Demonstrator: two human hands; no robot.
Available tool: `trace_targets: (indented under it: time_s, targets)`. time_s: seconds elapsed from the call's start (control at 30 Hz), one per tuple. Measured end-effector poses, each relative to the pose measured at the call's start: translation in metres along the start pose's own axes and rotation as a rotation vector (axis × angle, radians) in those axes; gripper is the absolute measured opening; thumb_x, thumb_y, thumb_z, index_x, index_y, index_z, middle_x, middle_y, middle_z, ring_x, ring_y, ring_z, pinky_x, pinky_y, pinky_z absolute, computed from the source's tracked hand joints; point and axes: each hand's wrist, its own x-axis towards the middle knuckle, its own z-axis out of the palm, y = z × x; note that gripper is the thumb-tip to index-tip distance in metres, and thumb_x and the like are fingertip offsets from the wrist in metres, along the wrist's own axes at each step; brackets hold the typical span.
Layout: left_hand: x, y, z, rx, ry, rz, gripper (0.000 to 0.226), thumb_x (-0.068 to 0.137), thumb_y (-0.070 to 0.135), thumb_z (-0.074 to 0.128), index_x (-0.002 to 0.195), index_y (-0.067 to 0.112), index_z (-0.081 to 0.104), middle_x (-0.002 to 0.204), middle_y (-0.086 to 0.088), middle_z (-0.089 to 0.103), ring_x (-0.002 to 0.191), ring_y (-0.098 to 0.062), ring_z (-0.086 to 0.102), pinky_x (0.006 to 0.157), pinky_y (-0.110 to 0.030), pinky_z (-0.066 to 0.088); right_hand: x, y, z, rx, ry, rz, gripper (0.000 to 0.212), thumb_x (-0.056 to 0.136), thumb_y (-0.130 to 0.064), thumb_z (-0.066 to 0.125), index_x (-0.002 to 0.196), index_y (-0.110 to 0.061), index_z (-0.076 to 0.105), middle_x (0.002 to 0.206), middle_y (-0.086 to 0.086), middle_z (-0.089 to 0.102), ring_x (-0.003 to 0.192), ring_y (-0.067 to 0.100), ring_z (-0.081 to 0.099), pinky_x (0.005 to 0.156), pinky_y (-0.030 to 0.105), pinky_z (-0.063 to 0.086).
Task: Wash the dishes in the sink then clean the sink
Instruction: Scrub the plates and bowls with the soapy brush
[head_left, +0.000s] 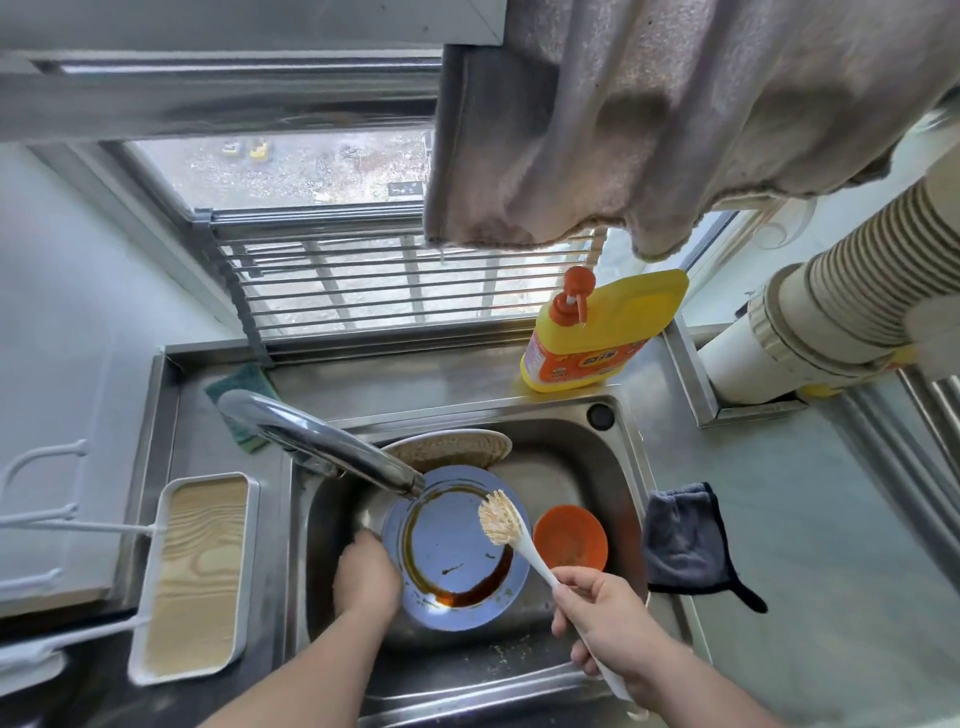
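A blue plate (447, 540) smeared with a ring of brown sauce sits tilted in the steel sink (582, 467), under the faucet spout (332, 441). My left hand (366, 574) grips the plate's left rim. My right hand (605, 621) holds the white handle of a dish brush (500, 521), whose pale bristles hover at the plate's upper right rim. An orange bowl (570, 538) lies in the sink to the right of the plate. A dirty pale dish (449, 448) leans behind the plate at the sink's back.
A yellow detergent bottle (597, 332) stands on the ledge behind the sink. A green sponge (241, 387) lies at the back left, a dark cloth (685, 540) drapes the right rim. A white tray (195, 577) with a wood-grain base sits left. A towel (649, 119) hangs overhead.
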Motion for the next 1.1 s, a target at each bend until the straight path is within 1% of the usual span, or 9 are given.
trace_targets:
  time_s: [0.1, 0.27, 0.4, 0.53, 0.6, 0.77, 0.87, 0.97, 1.1]
  targets:
    - [0.001, 0.005, 0.002, -0.005, -0.026, -0.044, 0.017, 0.106, 0.016, 0.04, 0.101, 0.016, 0.056, 0.096, -0.005, 0.064, 0.078, -0.018, 0.061, 0.067, -0.035, 0.054, 0.002, 0.006, 0.001, 0.006, 0.02, -0.005, 0.019, 0.106, -0.023, 0.057, 0.121, -0.026, 0.069, 0.077, 0.009, 0.07, 0.05, 0.022, 0.054, 0.044, 0.026, 0.042]
    - [0.006, 0.006, -0.001, 0.052, -0.123, -0.037, 0.018, 0.096, 0.026, 0.058, 0.108, 0.014, 0.065, 0.1, -0.006, 0.068, 0.088, -0.027, 0.068, 0.081, -0.041, 0.063, 0.003, 0.013, 0.003, 0.028, 0.029, 0.0, 0.018, 0.106, -0.023, 0.057, 0.121, -0.025, 0.068, 0.076, 0.009, 0.07, 0.048, 0.022, 0.053, 0.044, 0.026, 0.041]
    - [-0.003, 0.017, 0.003, 0.12, -0.172, 0.172, 0.005, 0.095, 0.032, 0.062, 0.098, 0.029, 0.064, 0.099, 0.003, 0.066, 0.086, -0.016, 0.066, 0.079, -0.039, 0.063, 0.003, 0.017, -0.001, 0.039, 0.039, 0.014, 0.019, 0.106, -0.023, 0.058, 0.123, -0.024, 0.067, 0.075, 0.009, 0.07, 0.048, 0.023, 0.053, 0.046, 0.027, 0.042]
    - [-0.005, 0.034, 0.008, 0.132, -0.013, 0.202, 0.036, 0.097, 0.031, 0.061, 0.133, 0.034, 0.056, 0.142, -0.002, 0.047, 0.13, -0.026, 0.048, 0.101, -0.042, 0.052, -0.001, 0.018, -0.003, 0.051, 0.047, -0.01, 0.02, 0.106, -0.02, 0.057, 0.125, -0.021, 0.066, 0.073, 0.009, 0.068, 0.045, 0.022, 0.05, 0.044, 0.025, 0.039]
    - [0.007, 0.037, 0.008, 0.066, 0.017, 0.164, 0.051, 0.098, 0.026, 0.06, 0.147, 0.032, 0.044, 0.153, -0.004, 0.037, 0.14, -0.03, 0.038, 0.11, -0.048, 0.044, -0.004, 0.016, -0.003, 0.048, 0.042, -0.035, 0.02, 0.107, -0.018, 0.056, 0.124, -0.02, 0.066, 0.072, 0.008, 0.068, 0.044, 0.022, 0.05, 0.042, 0.024, 0.038]
    - [0.058, 0.034, 0.024, 0.029, -0.052, 0.09, 0.048, 0.094, 0.035, 0.056, 0.141, 0.027, 0.055, 0.134, 0.001, 0.057, 0.11, -0.022, 0.057, 0.078, -0.027, 0.046, 0.0, 0.018, -0.002, 0.054, 0.032, -0.039, 0.022, 0.107, -0.018, 0.056, 0.127, -0.02, 0.065, 0.074, 0.01, 0.068, 0.045, 0.022, 0.052, 0.042, 0.025, 0.04]
    - [0.071, 0.044, 0.024, 0.132, -0.123, 0.095, 0.053, 0.089, 0.038, 0.051, 0.141, 0.025, 0.055, 0.136, -0.004, 0.06, 0.12, -0.031, 0.061, 0.087, -0.036, 0.048, 0.003, 0.02, 0.0, 0.063, 0.034, -0.024, 0.022, 0.107, -0.019, 0.056, 0.127, -0.02, 0.064, 0.074, 0.01, 0.068, 0.044, 0.022, 0.051, 0.041, 0.025, 0.04]
    - [0.068, 0.062, 0.016, 0.295, -0.22, 0.191, 0.039, 0.095, 0.037, 0.049, 0.133, 0.03, 0.059, 0.131, -0.004, 0.064, 0.118, -0.027, 0.062, 0.083, -0.03, 0.042, 0.005, 0.02, 0.001, 0.058, 0.034, -0.03, 0.02, 0.107, -0.019, 0.055, 0.124, -0.022, 0.066, 0.073, 0.01, 0.067, 0.044, 0.022, 0.051, 0.04, 0.024, 0.038]
    - [0.075, 0.057, 0.027, 0.426, -0.252, 0.265, 0.042, 0.091, 0.044, 0.045, 0.127, 0.033, 0.062, 0.129, 0.0, 0.066, 0.114, -0.025, 0.064, 0.074, -0.022, 0.043, 0.004, 0.019, 0.001, 0.065, 0.039, -0.04, 0.019, 0.106, -0.02, 0.057, 0.12, -0.023, 0.068, 0.073, 0.01, 0.067, 0.044, 0.022, 0.05, 0.04, 0.023, 0.037]
